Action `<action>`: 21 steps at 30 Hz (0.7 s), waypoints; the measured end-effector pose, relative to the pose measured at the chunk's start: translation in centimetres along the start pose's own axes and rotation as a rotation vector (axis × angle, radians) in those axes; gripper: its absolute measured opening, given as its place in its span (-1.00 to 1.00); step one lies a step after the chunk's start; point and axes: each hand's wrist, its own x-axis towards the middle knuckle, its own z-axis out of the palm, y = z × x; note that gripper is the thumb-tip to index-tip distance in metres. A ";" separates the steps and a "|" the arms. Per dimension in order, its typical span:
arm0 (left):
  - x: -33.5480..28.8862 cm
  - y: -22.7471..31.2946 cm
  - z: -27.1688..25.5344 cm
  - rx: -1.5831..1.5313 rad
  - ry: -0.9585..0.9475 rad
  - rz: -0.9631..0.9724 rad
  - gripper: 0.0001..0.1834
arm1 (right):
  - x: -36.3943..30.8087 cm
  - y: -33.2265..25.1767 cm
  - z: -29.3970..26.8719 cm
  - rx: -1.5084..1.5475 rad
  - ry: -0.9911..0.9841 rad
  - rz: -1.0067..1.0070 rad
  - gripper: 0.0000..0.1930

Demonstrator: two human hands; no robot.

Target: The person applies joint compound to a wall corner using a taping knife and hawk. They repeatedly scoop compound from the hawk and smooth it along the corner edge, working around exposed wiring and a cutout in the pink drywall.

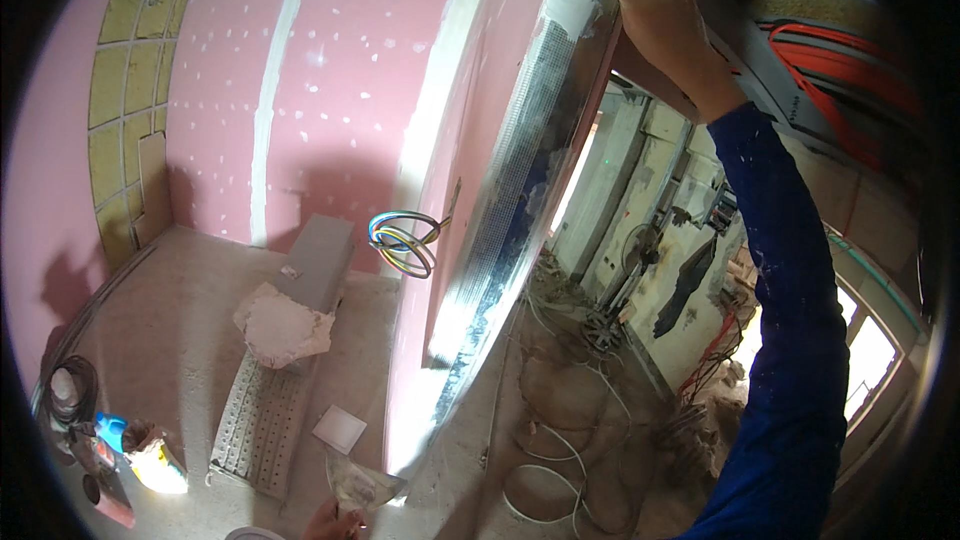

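Note:
High on the right, my right hand (pixel 655 10) reaches up to the top of a narrow wall edge. Its fingers are stretched over the corner, touching whitish filler there. Below the hand, mesh joint tape (pixel 525 105) runs down the edge, with smeared filler and bare metal along it. At the bottom of the view, my left hand (pixel 337 522) is closed and partly cut off. It holds what looks like a putty knife (pixel 362 485) with a wide, smeared blade, low beside the foot of the wall edge.
Coiled wires (pixel 405 243) stick out of the pink wall. On the left floor stand a perforated metal platform (pixel 258 425), a broken board piece (pixel 285 328), a white square plate (pixel 340 429) and a bag (pixel 158 465). A loose cable (pixel 545 470) and a standing fan (pixel 640 248) are at right.

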 end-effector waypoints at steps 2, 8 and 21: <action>-0.8 0.5 0.3 -0.088 0.025 0.085 -0.57 | 0.2 -0.3 -0.3 0.038 -0.035 0.000 -0.42; 0.0 1.5 0.2 0.093 -0.005 -0.060 -0.61 | -3.8 -6.9 -3.5 0.026 -0.199 0.042 -0.37; -0.2 1.8 -0.6 -0.113 -0.051 0.009 -0.67 | -2.9 -1.6 0.0 0.093 -0.003 -0.036 -0.27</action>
